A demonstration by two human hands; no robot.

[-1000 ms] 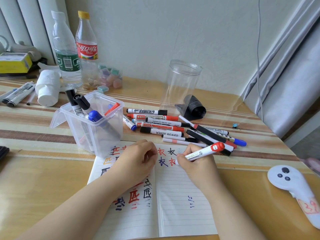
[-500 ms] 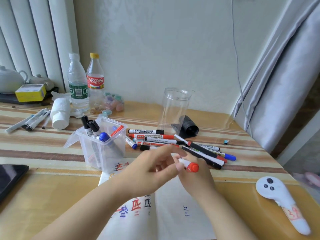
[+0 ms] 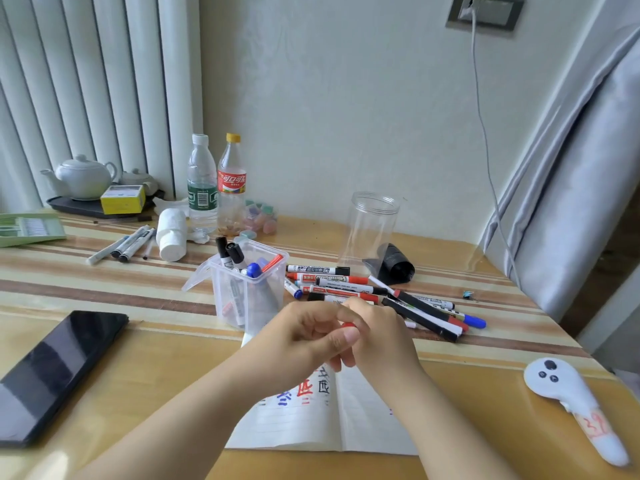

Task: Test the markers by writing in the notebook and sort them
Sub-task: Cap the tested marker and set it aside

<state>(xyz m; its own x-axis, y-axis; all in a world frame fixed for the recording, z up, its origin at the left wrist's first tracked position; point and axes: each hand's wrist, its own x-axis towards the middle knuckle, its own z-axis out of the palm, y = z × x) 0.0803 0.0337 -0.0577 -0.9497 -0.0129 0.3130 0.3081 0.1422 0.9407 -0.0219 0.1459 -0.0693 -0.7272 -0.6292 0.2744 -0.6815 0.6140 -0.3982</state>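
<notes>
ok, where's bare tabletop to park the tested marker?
Free: between the phone and the notebook, and between the notebook and the white controller. Crowded: loose markers behind the hands, beside the clear box.

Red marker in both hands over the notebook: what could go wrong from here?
1. Only a sliver of the red marker shows between the left hand and right hand; if its cap is not seated, it may dry out.
2. The hands hover close to the clear bin, which stands upright with markers inside; a careless reach could tip it.
3. The loose marker pile lies just behind, so the tested marker could get mixed back in.
</notes>
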